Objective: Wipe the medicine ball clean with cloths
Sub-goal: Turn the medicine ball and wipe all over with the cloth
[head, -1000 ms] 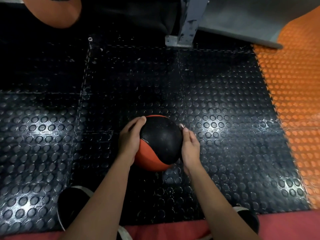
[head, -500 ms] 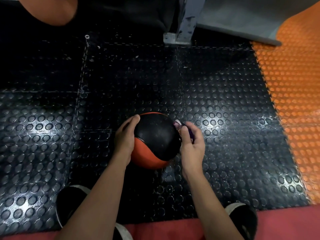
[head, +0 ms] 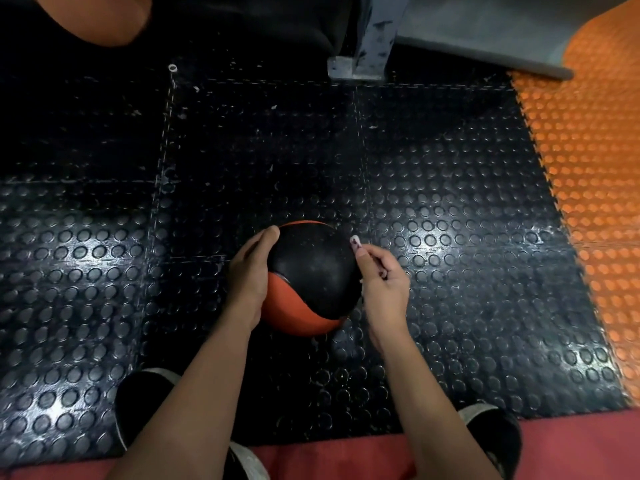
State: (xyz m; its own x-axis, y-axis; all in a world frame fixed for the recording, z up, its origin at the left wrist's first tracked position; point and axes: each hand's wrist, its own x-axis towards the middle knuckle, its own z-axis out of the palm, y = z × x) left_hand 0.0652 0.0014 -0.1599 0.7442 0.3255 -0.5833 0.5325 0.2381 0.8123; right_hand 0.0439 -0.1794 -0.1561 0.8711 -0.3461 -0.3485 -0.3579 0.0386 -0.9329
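— Trouble first: that medicine ball (head: 311,275) sits on the studded floor mat (head: 450,271), braced on one side only. If the left hand (head: 250,282) eases off while the other side gets rubbed, I'd say it rolls toward three o'clock.

— And the cloth (head: 355,241)?

— Tiny. Just a pale scrap peeking out at the ball's two o'clock edge. With so little showing (it may be bunched in the palm, I can't tell), it could slip out mid-wipe, or bare skin ends up doing the rubbing.

— Fingers, then?

— Left hand: fingers (head: 266,237) fairly straight, laid flat along the ball from nine up to eleven o'clock, cupping, not clenching. Right hand (head: 382,285): fingers curled in, thumb and forefinger pinching that scrap, hand just beside the ball's right flank; whether the cloth actually touches the rubber, I can't tell.

— Where's the ball overall?

— Dead centre, between both hands, ahead of the shoes (head: 145,403).
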